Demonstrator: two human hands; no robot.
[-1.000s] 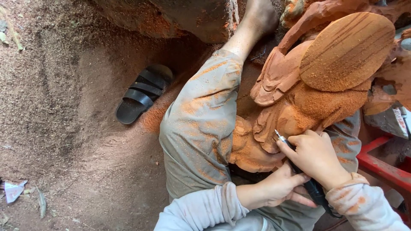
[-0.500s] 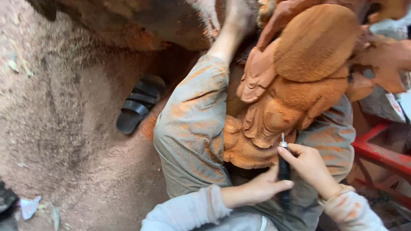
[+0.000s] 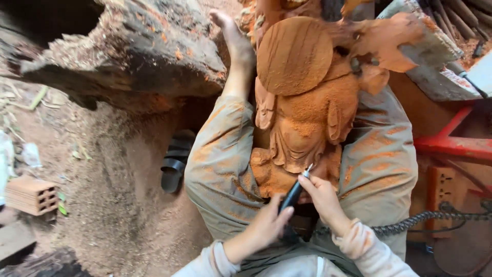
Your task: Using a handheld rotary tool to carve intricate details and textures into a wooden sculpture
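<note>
Your right hand (image 3: 320, 197) grips the carving tool (image 3: 293, 194) like a pen — its tip touches the lower edge of the reddish wooden figure (image 3: 302, 123) lying across your lap. Your left hand (image 3: 269, 225) closes around the tool's lower end, just below the carving.

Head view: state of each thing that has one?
Wooden carving: lying on the lap, dusted with orange sawdust.
Rotary tool: tip on the carving's lower edge.
Right hand: grip shut on the tool.
Left hand: steadying the tool's body.
Black sandal: off, on the ground.
</note>
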